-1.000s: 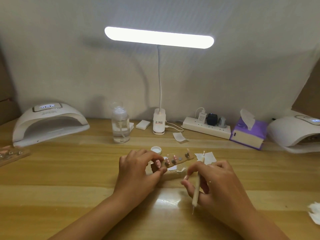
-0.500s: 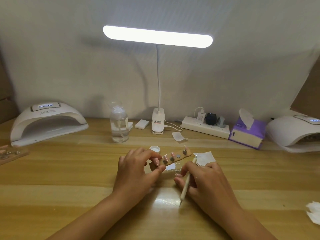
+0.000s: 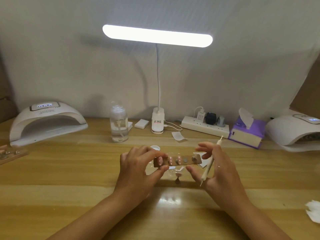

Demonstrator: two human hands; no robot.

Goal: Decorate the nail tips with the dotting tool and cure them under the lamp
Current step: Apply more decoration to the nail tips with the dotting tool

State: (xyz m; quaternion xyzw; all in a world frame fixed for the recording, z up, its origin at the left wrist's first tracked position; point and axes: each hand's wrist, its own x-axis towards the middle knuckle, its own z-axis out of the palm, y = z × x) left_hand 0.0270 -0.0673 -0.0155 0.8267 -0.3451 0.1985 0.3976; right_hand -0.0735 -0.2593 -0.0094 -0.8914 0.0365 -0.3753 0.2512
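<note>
Person seated at a wooden table (image 3: 69, 179), seen from above. The left hand (image 3: 136, 163) pinches the left end of a wooden strip (image 3: 188, 162), held level just above the table and carrying a row of nail tips (image 3: 170, 160). The right hand (image 3: 223, 172) grips the dotting tool (image 3: 208, 168) slantwise, with thumb and forefinger spread at the strip's right end; whether they touch it cannot be told. Curing lamps stand at far left (image 3: 46, 122) and far right (image 3: 292, 130). At the back are a lit desk lamp (image 3: 157, 35), a clear bottle (image 3: 119, 125) and a tissue box (image 3: 245, 134).
</note>
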